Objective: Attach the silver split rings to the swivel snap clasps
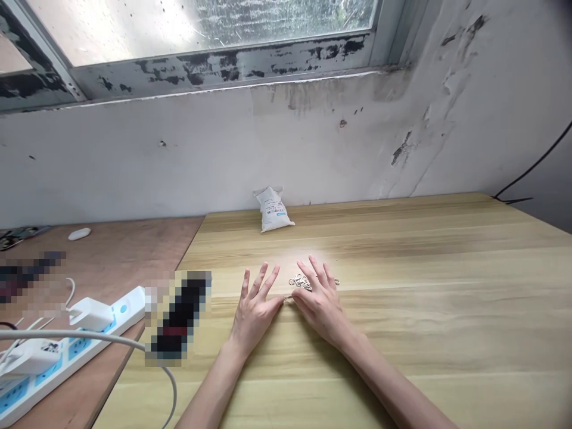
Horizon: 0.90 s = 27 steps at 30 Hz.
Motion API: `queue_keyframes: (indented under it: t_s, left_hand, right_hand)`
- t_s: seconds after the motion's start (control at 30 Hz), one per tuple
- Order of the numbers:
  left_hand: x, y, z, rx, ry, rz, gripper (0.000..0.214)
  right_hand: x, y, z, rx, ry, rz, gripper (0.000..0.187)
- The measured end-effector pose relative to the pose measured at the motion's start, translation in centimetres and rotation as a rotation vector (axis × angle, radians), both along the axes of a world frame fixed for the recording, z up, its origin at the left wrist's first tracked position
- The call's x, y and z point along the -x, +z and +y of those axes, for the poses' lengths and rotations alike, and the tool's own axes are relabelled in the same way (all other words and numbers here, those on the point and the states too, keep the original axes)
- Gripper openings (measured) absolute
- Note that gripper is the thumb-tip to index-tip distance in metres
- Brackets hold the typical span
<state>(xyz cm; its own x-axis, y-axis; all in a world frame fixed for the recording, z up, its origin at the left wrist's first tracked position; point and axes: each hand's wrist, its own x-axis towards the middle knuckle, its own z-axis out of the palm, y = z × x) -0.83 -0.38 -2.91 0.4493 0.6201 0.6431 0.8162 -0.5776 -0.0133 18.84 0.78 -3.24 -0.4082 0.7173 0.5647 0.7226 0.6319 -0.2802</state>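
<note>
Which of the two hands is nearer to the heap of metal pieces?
The right hand: its fingers partly cover the heap, while the left hand covers none of it.

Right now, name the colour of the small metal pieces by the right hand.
The metal pieces are silvery, as the head view shows.

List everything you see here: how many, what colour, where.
Window: one, grey-framed, top.
Wall: one, stained white, behind.
Light table: one, yellowish, centre-right.
Brown table: one, brown, left.
Packet: one, white, light table's back.
Oval object: one, white, brown table's back.
Clutter: uncountable, dark, far left.
Power strip: one, white-and-blue, left.
Plugs: two, white, on strip.
Cables: several, mostly white, lower left.
Black cable: count unclear, far right.
Blurred patches: at least two, mostly dark, left.
Metal loops: uncountable, silvery, mid-table.
Small metal piece: one, colour unclear, before loops.
Left hand: one, bare, at piece's left end.
Right hand: one, bare, at piece's right end.
</note>
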Motion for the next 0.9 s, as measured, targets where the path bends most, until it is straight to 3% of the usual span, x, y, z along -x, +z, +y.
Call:
queue_keyframes:
  t_s: [0.27, 0.43, 0.63, 0.9]
  left_hand:
    - [-0.12, 0.31, -0.53, -0.042, -0.043, -0.038, 0.008]
    - [-0.34, 0.62, -0.82, -0.005, -0.129, -0.114, 0.016]
    - [0.12, 0.93, -0.26, 0.07, -0.072, -0.255, 0.013]
    - [-0.06, 0.98, -0.4, 0.072, -0.076, -0.243, 0.013]
  right_hand:
    - [-0.19, 0.42, -0.16, 0.079, -0.017, 0.005, 0.016]
    - [-0.69, 0.78, 0.02, 0.118, 0.062, 0.032, 0.015]
    - [-0.72, 0.82, 0.08, 0.129, 0.086, 0.081, 0.017]
    - [-0.2, 0.64, -0.25, 0.125, 0.091, 0.127, 0.017]
